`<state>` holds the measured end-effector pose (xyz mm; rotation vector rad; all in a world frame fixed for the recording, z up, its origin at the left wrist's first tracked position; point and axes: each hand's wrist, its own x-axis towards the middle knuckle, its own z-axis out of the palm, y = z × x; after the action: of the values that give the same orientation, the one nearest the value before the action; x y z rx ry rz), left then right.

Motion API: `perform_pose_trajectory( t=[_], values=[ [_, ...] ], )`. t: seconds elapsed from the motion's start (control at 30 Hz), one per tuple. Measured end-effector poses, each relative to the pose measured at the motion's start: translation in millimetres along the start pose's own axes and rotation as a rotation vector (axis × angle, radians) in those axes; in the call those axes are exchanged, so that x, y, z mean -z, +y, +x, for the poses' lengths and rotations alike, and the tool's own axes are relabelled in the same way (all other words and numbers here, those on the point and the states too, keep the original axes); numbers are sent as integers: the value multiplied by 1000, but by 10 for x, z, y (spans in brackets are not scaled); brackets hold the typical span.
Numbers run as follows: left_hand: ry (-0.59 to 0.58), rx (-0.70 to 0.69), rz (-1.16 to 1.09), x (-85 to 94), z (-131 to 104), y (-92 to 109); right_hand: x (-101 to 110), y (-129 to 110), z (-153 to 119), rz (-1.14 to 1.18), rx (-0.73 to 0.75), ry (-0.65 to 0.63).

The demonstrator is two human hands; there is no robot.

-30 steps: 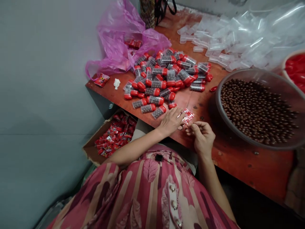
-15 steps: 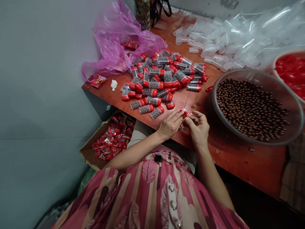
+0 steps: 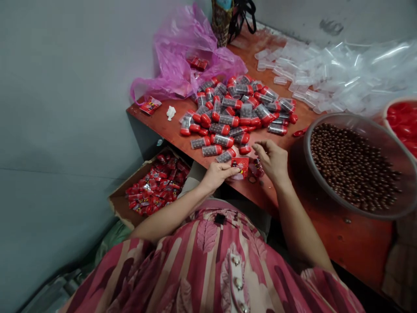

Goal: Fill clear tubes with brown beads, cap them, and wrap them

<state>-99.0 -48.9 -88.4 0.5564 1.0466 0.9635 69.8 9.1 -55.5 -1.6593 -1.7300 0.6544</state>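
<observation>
My left hand pinches a red printed packet between thumb and fingers at the table's front edge. My right hand hovers just right of the packet, fingers bent and slightly apart, with nothing visible in them. Below its fingertips lies a small shiny dark-red piece, too small to make out. Beyond both hands spreads a heap of clear plastic tubes with red caps, filled with small dark balls.
A tub of brown balls stands to the right, beside a bowl of red caps. Behind are empty clear tubes and a pink plastic bag. A carton of red packets sits below the table at left.
My hands, earlier together over a small red item, have moved apart. The red packet now shows flat in my left hand, while the right has lifted away. The view has shifted left.
</observation>
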Motion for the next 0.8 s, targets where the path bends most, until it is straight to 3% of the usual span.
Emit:
perform_pose_trajectory(
  t=[0.13, 0.23, 0.37, 0.47, 0.57, 0.67, 0.8],
  values=[
    [85, 15, -110, 49, -52, 50, -183, -50, 335, -351, -76, -50],
    [176, -3, -215, 136, -82, 120, -286, -10, 437, -248, -113, -25],
    [195, -61, -317, 246, -73, 167, -100, 115, 410, -31, -35, 88],
    [180, -68, -375, 235, -34, 152, 168, 157, 409, -235, 91, 168],
    [167, -43, -400, 165, 0, 135, 267, 193, 525, -547, 223, 4],
    [175, -40, -414, 121, 9, 158, 185, 270, 668, -561, 298, -155],
    [223, -68, -443, 144, 5, 232, 160, 359, 582, -467, 159, 57]
  ],
)
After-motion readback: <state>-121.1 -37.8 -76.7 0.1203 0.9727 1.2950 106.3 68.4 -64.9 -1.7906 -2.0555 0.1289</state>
